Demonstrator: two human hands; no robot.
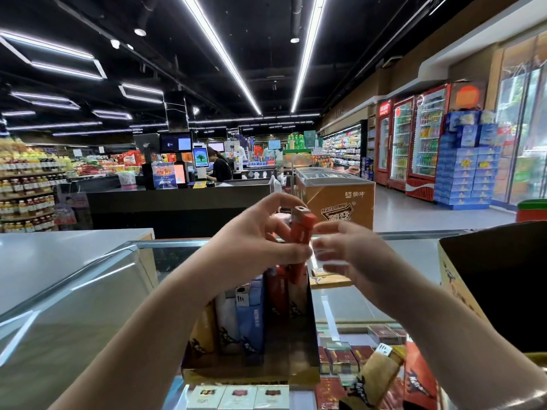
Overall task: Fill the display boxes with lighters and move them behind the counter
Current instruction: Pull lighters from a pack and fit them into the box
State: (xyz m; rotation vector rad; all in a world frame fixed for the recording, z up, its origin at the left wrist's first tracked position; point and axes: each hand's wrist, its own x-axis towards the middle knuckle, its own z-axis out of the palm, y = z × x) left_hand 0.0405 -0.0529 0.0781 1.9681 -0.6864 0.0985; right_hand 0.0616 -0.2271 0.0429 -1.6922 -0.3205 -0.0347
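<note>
Left hand (pixel 260 235) fingers round red lighter (pixel 300 235), right hand (pixel 349 253) loose alongside.

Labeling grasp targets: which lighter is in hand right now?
The red lighter, raised above the display box and gripped by the left hand. The blue, white and other lighters stand inside the box.
</note>
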